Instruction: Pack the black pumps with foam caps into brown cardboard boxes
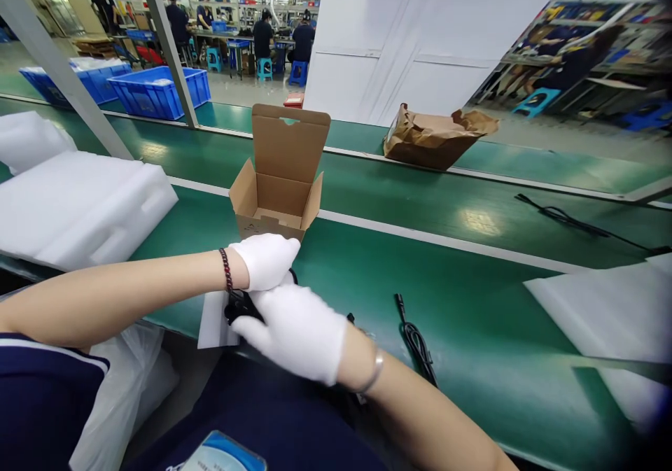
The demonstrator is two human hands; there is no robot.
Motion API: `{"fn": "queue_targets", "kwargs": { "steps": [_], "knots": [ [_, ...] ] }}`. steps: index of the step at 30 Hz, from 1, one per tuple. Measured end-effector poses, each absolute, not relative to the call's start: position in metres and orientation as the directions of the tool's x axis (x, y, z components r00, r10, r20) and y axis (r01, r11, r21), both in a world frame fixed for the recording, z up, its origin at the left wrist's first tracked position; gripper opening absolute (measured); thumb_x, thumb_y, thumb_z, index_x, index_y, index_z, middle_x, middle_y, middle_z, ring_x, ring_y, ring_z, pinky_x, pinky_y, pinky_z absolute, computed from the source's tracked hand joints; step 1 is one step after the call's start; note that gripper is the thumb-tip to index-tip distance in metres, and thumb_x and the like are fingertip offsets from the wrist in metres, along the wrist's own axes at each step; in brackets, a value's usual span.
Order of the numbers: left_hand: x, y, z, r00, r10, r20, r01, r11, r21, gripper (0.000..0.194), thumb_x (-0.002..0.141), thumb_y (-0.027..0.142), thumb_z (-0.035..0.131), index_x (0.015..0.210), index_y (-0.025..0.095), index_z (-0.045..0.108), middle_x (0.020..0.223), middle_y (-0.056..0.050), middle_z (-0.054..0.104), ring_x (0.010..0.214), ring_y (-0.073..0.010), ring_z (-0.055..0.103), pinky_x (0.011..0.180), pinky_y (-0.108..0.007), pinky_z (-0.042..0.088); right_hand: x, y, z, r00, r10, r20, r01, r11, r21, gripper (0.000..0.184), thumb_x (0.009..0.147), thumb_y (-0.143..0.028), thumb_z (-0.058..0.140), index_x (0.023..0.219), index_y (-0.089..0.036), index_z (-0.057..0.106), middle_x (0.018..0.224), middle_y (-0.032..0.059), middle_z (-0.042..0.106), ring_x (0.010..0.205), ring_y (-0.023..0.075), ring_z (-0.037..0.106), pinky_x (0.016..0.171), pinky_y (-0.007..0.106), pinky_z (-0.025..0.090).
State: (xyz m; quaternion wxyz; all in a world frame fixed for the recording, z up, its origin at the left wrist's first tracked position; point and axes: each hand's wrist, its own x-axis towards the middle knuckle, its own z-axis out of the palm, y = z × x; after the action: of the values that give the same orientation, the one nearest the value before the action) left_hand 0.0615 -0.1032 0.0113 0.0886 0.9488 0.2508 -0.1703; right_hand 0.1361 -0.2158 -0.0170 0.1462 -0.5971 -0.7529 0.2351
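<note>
My left hand (pixel 269 261), in a white glove, is closed with its fingers bent, just in front of the open cardboard box (pixel 281 190). Below and overlapping it, my right hand (pixel 299 331), also gloved in white, curls round a black object (pixel 241 307) with a rounded end. Its kind is mostly hidden by the gloves. A small black curve shows beside the left fingers. Under the hands lies a white sheet (pixel 210 322) at the bench edge. The box stands with its lid and side flaps up. Right of my hands rests a coiled black cable (pixel 417 348).
White foam pieces (pixel 78 201) are stacked at left, with white sheets (pixel 603 310) at right. Farther back are another black cable (pixel 567 219), a crumpled brown paper bag (pixel 435 138) and blue crates (pixel 157 93). A metal post (pixel 168 44) rises at the bench. People sit in the background.
</note>
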Motion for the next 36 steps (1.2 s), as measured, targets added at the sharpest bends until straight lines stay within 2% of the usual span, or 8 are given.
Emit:
{"fn": "queue_targets", "kwargs": {
  "steps": [4, 8, 11, 14, 24, 28, 31, 36],
  "knots": [
    [0.056, -0.102, -0.005, 0.831, 0.475, -0.289, 0.534, -0.826, 0.18, 0.02, 0.088, 0.02, 0.047, 0.106, 0.016, 0.054, 0.092, -0.012, 0.07, 0.084, -0.031, 0.068, 0.065, -0.035, 0.047, 0.201, -0.19, -0.037, -0.032, 0.999, 0.008, 0.752, 0.03, -0.659, 0.029, 0.096, -0.035, 0.043, 0.078, -0.02, 0.06, 0.083, 0.0061, 0.064, 0.084, 0.0215, 0.061, 0.081, 0.035, 0.047],
    [0.055, -0.092, -0.012, 0.783, 0.56, -0.27, 0.622, -0.724, 0.299, 0.016, 0.086, 0.028, 0.055, 0.098, 0.017, 0.054, 0.094, -0.01, 0.07, 0.084, -0.0274, 0.068, 0.065, -0.031, 0.045, 0.217, -0.153, -0.089, -0.202, 0.979, 0.026, 0.067, 0.041, -0.997, 0.042, 0.089, -0.059, 0.054, 0.101, -0.019, 0.063, 0.108, 0.008, 0.064, 0.108, 0.0221, 0.056, 0.099, 0.038, 0.042],
    [0.057, -0.088, -0.012, 0.709, 0.618, -0.34, 0.702, -0.575, 0.421, 0.018, 0.079, 0.03, 0.062, 0.091, 0.019, 0.054, 0.079, -0.004, 0.068, 0.066, -0.0199, 0.065, 0.057, -0.027, 0.042, 0.205, -0.144, -0.116, -0.267, 0.964, -0.021, -0.324, -0.11, -0.94, 0.05, 0.078, -0.063, 0.071, 0.096, -0.018, 0.061, 0.096, 0.0042, 0.063, 0.093, 0.0187, 0.057, 0.09, 0.034, 0.045],
    [0.06, -0.083, -0.017, 0.678, 0.622, -0.392, 0.72, -0.456, 0.523, 0.022, 0.074, 0.031, 0.066, 0.088, 0.019, 0.052, 0.063, 0.002, 0.059, 0.048, -0.0128, 0.052, 0.048, -0.025, 0.036, 0.203, -0.145, -0.124, -0.203, 0.976, -0.084, -0.435, -0.166, -0.885, 0.05, 0.063, -0.053, 0.086, 0.087, -0.017, 0.059, 0.084, 0.0005, 0.059, 0.08, 0.0158, 0.055, 0.079, 0.029, 0.046],
    [0.051, -0.067, -0.034, 0.71, 0.542, -0.449, 0.671, -0.325, 0.667, 0.021, 0.073, 0.032, 0.066, 0.082, 0.02, 0.051, 0.062, 0.005, 0.053, 0.046, -0.0105, 0.049, 0.041, -0.021, 0.032, 0.217, -0.155, -0.124, -0.187, 0.982, -0.027, -0.286, -0.081, -0.955, 0.046, 0.058, -0.029, 0.084, 0.092, -0.018, 0.055, 0.093, -0.0008, 0.058, 0.085, 0.0155, 0.054, 0.075, 0.027, 0.042],
    [0.049, -0.074, -0.041, 0.741, 0.538, -0.403, 0.672, -0.596, 0.439, 0.007, 0.077, 0.026, 0.059, 0.08, 0.019, 0.061, 0.07, -0.002, 0.064, 0.06, -0.0169, 0.062, 0.053, -0.025, 0.041, 0.21, -0.15, -0.118, -0.126, 0.991, -0.05, -0.227, -0.077, -0.971, 0.041, 0.054, -0.022, 0.077, 0.078, -0.021, 0.044, 0.08, -0.0042, 0.056, 0.077, 0.015, 0.056, 0.071, 0.028, 0.044],
    [0.05, -0.076, -0.044, 0.801, 0.464, -0.377, 0.562, -0.8, 0.208, 0.014, 0.081, 0.025, 0.055, 0.078, 0.019, 0.068, 0.082, -0.008, 0.071, 0.081, -0.0247, 0.068, 0.07, -0.031, 0.049, 0.211, -0.161, -0.104, -0.015, 0.992, -0.123, 0.058, -0.122, -0.991, 0.04, 0.065, -0.035, 0.075, 0.096, -0.02, 0.053, 0.104, 0.0058, 0.065, 0.098, 0.0215, 0.061, 0.088, 0.037, 0.048],
    [-0.003, -0.071, -0.033, 0.884, 0.464, 0.06, 0.427, -0.852, 0.303, 0.029, 0.091, 0.031, 0.048, 0.102, 0.022, 0.073, 0.144, -0.007, 0.054, 0.134, -0.0256, 0.048, 0.112, -0.039, 0.039, 0.221, -0.208, -0.077, -0.022, 0.942, -0.336, 0.585, -0.26, -0.769, 0.065, 0.089, -0.036, 0.053, 0.15, -0.02, 0.034, 0.133, 0.0136, 0.06, 0.12, 0.0278, 0.059, 0.101, 0.045, 0.045]
  ]
}}
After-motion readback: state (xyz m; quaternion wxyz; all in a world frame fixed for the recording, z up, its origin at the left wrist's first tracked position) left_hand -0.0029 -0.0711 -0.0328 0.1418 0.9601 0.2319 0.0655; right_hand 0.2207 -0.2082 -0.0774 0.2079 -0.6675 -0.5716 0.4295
